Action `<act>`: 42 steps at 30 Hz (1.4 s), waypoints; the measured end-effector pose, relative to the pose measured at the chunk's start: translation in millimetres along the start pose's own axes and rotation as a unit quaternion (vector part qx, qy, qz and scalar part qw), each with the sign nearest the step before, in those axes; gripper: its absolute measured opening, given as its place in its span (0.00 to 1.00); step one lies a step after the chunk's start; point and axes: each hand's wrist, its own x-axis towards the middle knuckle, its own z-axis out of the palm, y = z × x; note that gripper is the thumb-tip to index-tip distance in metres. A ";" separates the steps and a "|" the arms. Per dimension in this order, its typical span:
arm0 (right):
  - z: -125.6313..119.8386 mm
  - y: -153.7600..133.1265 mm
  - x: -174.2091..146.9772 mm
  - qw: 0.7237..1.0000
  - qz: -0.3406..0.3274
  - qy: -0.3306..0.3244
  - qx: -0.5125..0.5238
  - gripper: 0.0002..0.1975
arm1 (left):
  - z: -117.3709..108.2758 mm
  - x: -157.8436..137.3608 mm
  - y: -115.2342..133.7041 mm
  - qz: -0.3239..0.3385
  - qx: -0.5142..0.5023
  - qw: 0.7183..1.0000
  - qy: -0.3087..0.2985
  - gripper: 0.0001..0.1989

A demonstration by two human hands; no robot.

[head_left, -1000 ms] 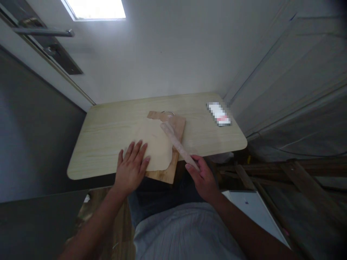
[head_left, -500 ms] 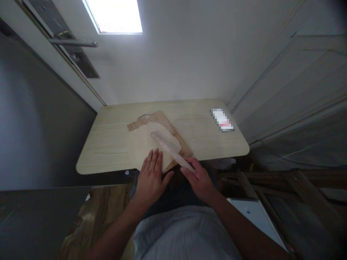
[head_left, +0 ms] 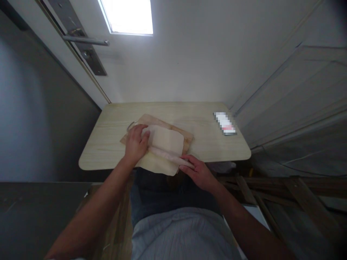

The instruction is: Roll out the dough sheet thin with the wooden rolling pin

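Note:
A thin, pale dough sheet [head_left: 166,139] lies on a wooden cutting board [head_left: 189,138] and drapes over the table's front edge. Across it rests a light wooden rolling pin [head_left: 165,155], slanting down to the right. My right hand [head_left: 197,171] is closed around the pin's near right end. At the left edge of the sheet, my left hand [head_left: 136,142] has its fingers bent over the dough, thumb close to them. The pin's far end meets the heel of this hand, and whether they touch is hidden. A metal ring handle [head_left: 132,124] shows at the board's left end.
The board sits on a small light-wood table [head_left: 103,144] against a white door with a lever handle [head_left: 86,40]. A phone [head_left: 225,123], partly pixelated, lies at the table's right end. Wooden beams [head_left: 271,184] are low on the right.
The board and dough have turned counterclockwise. My left hand has moved from the front of the dough to its left edge, and the pin now lies flatter and nearer me.

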 end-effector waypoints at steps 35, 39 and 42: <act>-30.3 -2.5 46.8 0.977 0.044 0.150 -0.148 0.18 | 19.9 36.9 12.1 0.015 0.095 0.991 -0.089 0.23; -30.3 0.7 31.5 0.974 0.038 0.120 -0.190 0.15 | 9.8 -0.6 16.2 -0.002 0.120 0.983 -0.142 0.23; -27.2 2.1 29.6 0.956 0.037 0.131 -0.260 0.17 | 6.6 -16.3 22.4 -0.016 0.144 0.978 -0.151 0.25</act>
